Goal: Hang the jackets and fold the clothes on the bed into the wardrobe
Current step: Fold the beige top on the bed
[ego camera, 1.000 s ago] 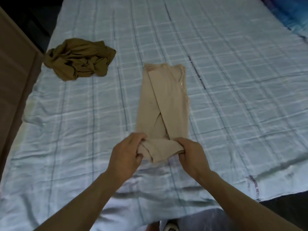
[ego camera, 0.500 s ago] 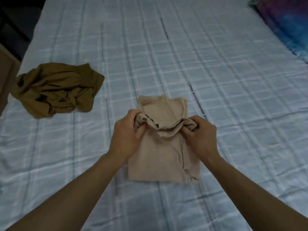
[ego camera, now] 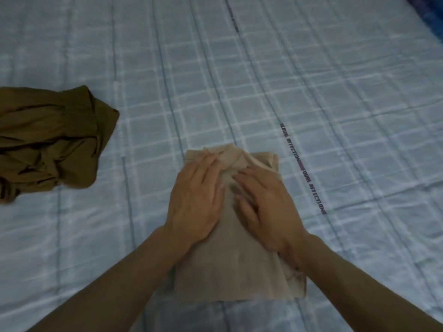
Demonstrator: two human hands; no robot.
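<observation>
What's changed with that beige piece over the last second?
The left hand and right hand lifted the near end of the beige garment and carried it away from the person onto the far half, folding it in two. They let go of the pinched edge and now press flat on top. The crumpled olive garment stayed untouched on the bed, to the left.

On the bed (ego camera: 335,92) you can read only the sheet's lettering (ego camera: 293,146): what looks like "EQUAL AFFECTION", printed twice end to end along a dark stripe right of centre. Another printed strip (ego camera: 232,19) near the far edge is too blurred to read.
</observation>
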